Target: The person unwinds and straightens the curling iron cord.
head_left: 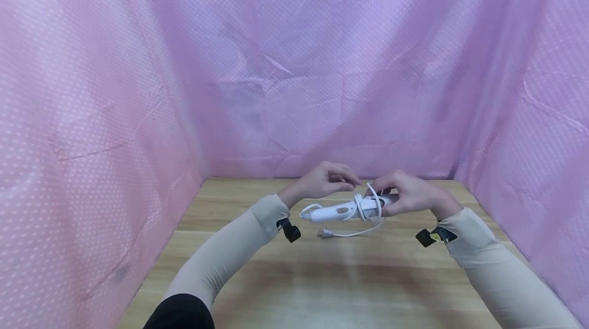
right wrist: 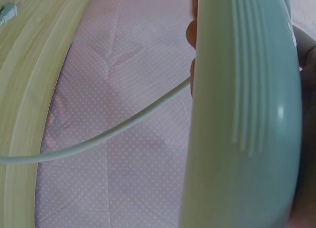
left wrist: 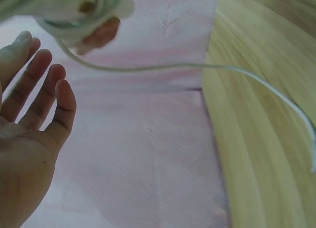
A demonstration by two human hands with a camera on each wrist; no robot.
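Right hand [head_left: 411, 193] curled round white appliance [head_left: 332, 213].
Left hand [head_left: 322, 181], fingers relaxed and parted, holds nothing; cord [head_left: 359, 207] wraps the appliance.

"What is filling the upper frame in the head view?"
"Pink, pale-dotted sheeting [head_left: 322, 63] is hanging there in creases, covering the left and right sides too."
"And below?"
"A wood-grained worktop [head_left: 349, 288] is spreading across the lower middle, its far edge bordering the sheeting."

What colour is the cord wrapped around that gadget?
White; the cord shows best in the head view.
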